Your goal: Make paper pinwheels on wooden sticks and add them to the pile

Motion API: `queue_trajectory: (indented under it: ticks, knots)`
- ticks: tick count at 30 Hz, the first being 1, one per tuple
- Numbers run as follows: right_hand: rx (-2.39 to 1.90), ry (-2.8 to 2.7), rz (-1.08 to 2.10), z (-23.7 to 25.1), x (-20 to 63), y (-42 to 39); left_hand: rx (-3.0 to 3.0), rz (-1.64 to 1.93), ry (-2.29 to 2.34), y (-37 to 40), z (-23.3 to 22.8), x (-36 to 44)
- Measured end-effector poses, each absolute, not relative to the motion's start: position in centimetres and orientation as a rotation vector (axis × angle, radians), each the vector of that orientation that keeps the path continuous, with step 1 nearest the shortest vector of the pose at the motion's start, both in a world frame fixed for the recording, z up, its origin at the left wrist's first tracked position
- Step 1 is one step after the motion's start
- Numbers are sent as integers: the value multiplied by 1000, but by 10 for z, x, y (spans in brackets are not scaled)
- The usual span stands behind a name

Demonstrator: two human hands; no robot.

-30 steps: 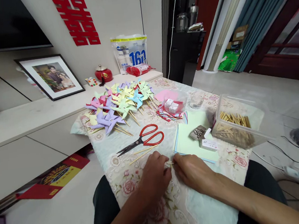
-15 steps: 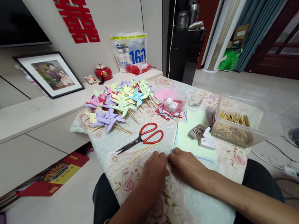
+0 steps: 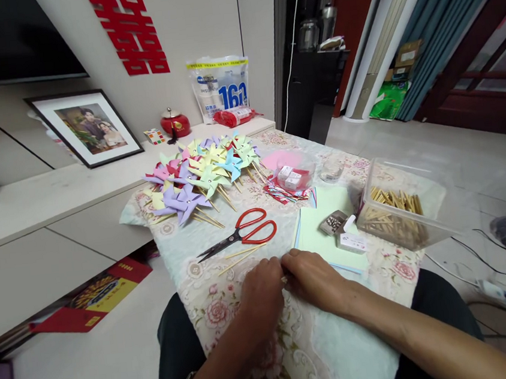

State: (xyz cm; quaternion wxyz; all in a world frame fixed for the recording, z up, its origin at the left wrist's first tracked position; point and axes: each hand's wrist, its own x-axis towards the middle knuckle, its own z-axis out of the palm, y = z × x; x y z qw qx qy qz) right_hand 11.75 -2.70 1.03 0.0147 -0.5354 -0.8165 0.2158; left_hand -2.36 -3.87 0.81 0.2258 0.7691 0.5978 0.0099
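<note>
Fingers of the left hand (image 3: 263, 294) and the right hand (image 3: 312, 280) were curled narrow and met knuckle to knuckle, low over the flowered tablecloth (image 3: 342, 346). A small pale piece (image 3: 284, 279) showed in the gap between the 2 hands. Their fingertips were hidden, so I could not tell what it was or which hand, if either, gripped it.

That was the first weak point, as I judged it: with so little showing, the piece could have slipped or snapped if the 2 hands pulled unevenly, and the knuckles would have masked the fault.

Just beyond the left hand lay loose thin sticks (image 3: 242, 259), with the red-handled scissors (image 3: 236, 237) near them. A forward nudge of the knuckles could have rolled the sticks or knocked them against the blades.

On the right, the paper sheets (image 3: 313, 225) lay near the right hand, and a stray knuckle could have creased or shifted them. An open small box (image 3: 334, 222) of metal bits sat on that paper beside a white box (image 3: 352, 242); a tug on the sheets might have spilled the bits. The pinwheels (image 3: 210, 179) lay well apart, at less risk.
</note>
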Motion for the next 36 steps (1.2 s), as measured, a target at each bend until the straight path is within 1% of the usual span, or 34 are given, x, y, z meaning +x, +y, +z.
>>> queue_trajectory:
  ticks: [5,9,13,15,17,19,21,23,25,29,33,36]
  knots:
    - [-1515,-2613,721,11,124,-21,2111,165,1609,-39,-1,-29]
    - [-1503,-2623,718,11,123,-23,2146,285,1587,-41,-8,-34]
    - [-1498,-2661,690,13,121,-21,2072,410,1572,-41,-12,-38]
    - [-1471,-2645,726,14,122,-18,2034,483,1529,-38,-15,-42]
    - [-1445,-2565,823,12,125,-16,1997,570,1455,-36,-19,-45]
    - [-1414,-2418,1016,6,128,-14,1905,656,1398,-35,-23,-49]
    - [-1378,-2112,1355,-4,130,-15,1717,748,1352,-35,-26,-50]
    - [-1328,-1671,1676,-14,128,-16,1463,830,1285,-36,-28,-49]
    - [-1292,-1330,1797,-21,124,-19,1242,899,1229,-38,-28,-46]
    - [-1280,-1132,1771,-24,118,-22,1064,1013,1268,-44,-25,-37]
    - [-1303,-1145,1760,-21,118,-23,1128,1057,1399,-52,-21,-30]
    - [-1323,-1167,1718,-21,119,-23,1126,1070,1354,-56,-21,-26]
